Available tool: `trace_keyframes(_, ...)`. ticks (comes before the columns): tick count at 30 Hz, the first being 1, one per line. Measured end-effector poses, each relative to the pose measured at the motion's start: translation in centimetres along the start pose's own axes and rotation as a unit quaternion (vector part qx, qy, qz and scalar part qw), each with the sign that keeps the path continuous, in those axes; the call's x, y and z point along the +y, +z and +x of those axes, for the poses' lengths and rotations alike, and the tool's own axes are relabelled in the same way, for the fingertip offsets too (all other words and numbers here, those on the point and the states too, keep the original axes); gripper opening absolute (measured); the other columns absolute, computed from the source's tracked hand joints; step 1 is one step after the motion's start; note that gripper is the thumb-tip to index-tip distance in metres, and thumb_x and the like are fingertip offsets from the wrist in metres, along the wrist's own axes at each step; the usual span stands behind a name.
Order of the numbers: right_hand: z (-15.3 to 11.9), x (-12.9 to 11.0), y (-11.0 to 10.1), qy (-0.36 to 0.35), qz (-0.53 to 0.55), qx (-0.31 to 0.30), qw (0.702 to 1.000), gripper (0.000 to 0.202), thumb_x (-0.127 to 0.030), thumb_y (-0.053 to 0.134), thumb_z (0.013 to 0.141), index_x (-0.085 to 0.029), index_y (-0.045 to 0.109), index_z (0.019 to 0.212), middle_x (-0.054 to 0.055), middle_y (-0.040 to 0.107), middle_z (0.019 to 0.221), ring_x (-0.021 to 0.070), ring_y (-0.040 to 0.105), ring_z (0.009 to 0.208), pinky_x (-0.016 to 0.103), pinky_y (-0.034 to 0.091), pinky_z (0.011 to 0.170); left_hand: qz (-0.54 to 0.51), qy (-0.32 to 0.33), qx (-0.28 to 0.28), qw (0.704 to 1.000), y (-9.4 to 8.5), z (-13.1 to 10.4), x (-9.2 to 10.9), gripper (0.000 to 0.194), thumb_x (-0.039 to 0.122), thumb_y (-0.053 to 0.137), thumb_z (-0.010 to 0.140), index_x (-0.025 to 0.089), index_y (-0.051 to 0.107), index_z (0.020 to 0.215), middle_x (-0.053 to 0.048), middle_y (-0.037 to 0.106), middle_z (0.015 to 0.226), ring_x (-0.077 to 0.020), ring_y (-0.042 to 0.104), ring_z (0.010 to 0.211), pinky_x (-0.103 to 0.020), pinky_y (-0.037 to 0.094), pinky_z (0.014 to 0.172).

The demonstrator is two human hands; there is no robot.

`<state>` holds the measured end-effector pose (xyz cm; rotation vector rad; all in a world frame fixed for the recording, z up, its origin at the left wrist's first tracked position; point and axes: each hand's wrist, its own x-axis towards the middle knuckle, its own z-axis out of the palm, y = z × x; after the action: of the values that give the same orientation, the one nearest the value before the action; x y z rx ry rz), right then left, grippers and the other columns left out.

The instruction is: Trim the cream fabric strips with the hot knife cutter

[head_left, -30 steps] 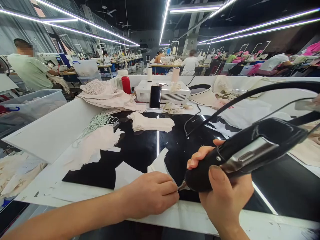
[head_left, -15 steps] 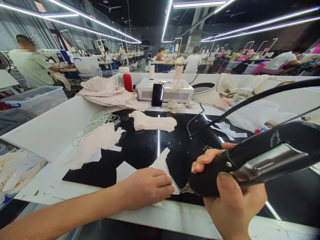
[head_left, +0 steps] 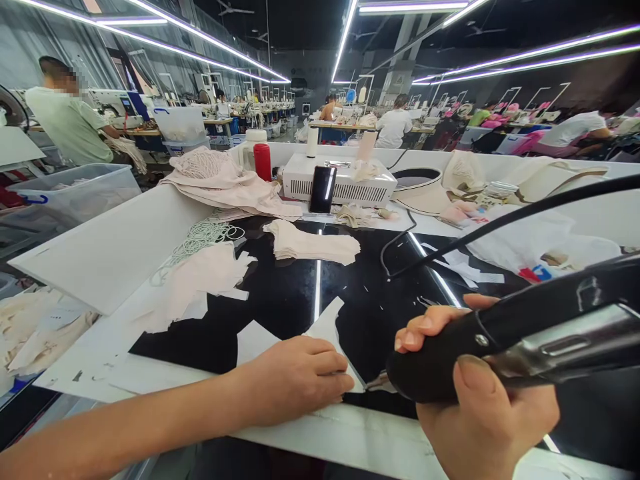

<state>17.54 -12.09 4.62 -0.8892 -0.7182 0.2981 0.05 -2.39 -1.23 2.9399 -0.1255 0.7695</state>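
My left hand [head_left: 303,377] rests low over the black glossy panel [head_left: 280,287], its fingers bent together on a curved white cut piece [head_left: 327,325]. Part of that piece is hidden beneath the fingers. In my right hand [head_left: 485,417] is a bulky black corded hand tool [head_left: 545,303] with a long metal lever along its side. The tool's narrow tip points left and meets the right lower edge of the white piece; whether it touches cannot be made out. Beyond my hands lies a stack of cream fabric pieces [head_left: 315,243].
Left of the panel are loose cream pieces [head_left: 195,287] and a tangle of pale green cord [head_left: 205,243]. At the back stand a white vented box [head_left: 350,180], a phone [head_left: 323,190] and a red bottle [head_left: 263,162]. A black cable [head_left: 530,213] arches over the right side.
The whole view has shifted slightly. The tool and my right hand sit a little further right and lower; my left hand stays on the white piece.
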Motion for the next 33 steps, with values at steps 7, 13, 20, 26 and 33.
trace_keyframes(7, 0.1, -0.2, 0.1, 0.005, -0.005, 0.006, 1.000, 0.046, -0.040, 0.097, 0.074, -0.025, 0.072, 0.110, -0.003, 0.072, 0.075, 0.0185, 0.065, 0.058, 0.031, 0.061, 0.051, -0.005, 0.010, 0.013, 1.000, 0.4, -0.2, -0.1, 0.021, 0.016, 0.051, 0.120, 0.013, 0.071, 0.117, -0.007, 0.077, 0.111, -0.0178, 0.074, 0.100, -0.031, 0.060, 0.098)
trace_keyframes(13, 0.0, -0.1, 0.1, -0.006, -0.008, 0.000, 1.000, 0.044, -0.038, 0.094, 0.077, -0.025, 0.072, 0.113, -0.002, 0.071, 0.076, 0.0183, 0.064, 0.058, 0.031, 0.060, 0.052, 0.016, 0.003, 0.012, 1.000, 0.3, -0.4, 0.0, 0.019, 0.017, 0.053, 0.119, 0.014, 0.072, 0.119, -0.008, 0.080, 0.123, -0.0187, 0.074, 0.104, -0.031, 0.060, 0.101)
trace_keyframes(20, 0.1, -0.2, 0.5, -0.003, 0.003, 0.002, 1.000, 0.045, -0.039, 0.095, 0.076, -0.024, 0.072, 0.111, -0.002, 0.071, 0.075, 0.0184, 0.064, 0.057, 0.032, 0.060, 0.051, -0.001, -0.014, 0.000, 1.000, 0.2, -0.8, 0.2, 0.018, 0.016, 0.055, 0.118, 0.015, 0.072, 0.123, -0.010, 0.079, 0.127, -0.0189, 0.075, 0.112, -0.031, 0.059, 0.111)
trace_keyframes(26, 0.8, 0.4, 1.3, -0.015, 0.012, 0.004, 1.000, 0.044, -0.037, 0.093, 0.078, -0.024, 0.070, 0.113, -0.003, 0.071, 0.076, 0.0177, 0.064, 0.057, 0.030, 0.058, 0.051, -0.016, -0.027, 0.003, 1.000, 0.4, -1.1, 0.3, 0.015, 0.016, 0.058, 0.116, 0.016, 0.071, 0.125, -0.012, 0.078, 0.129, -0.0196, 0.074, 0.114, -0.032, 0.061, 0.112)
trace_keyframes(33, 0.6, 1.1, 1.4, -0.026, 0.014, -0.012, 0.999, 0.043, -0.036, 0.092, 0.082, -0.023, 0.069, 0.116, -0.002, 0.071, 0.079, 0.0180, 0.067, 0.056, 0.030, 0.058, 0.050, -0.036, -0.041, 0.004, 0.998, 0.3, -1.2, 0.3, 0.019, 0.016, 0.057, 0.116, 0.017, 0.071, 0.129, -0.011, 0.076, 0.125, -0.0198, 0.074, 0.115, -0.032, 0.061, 0.113)
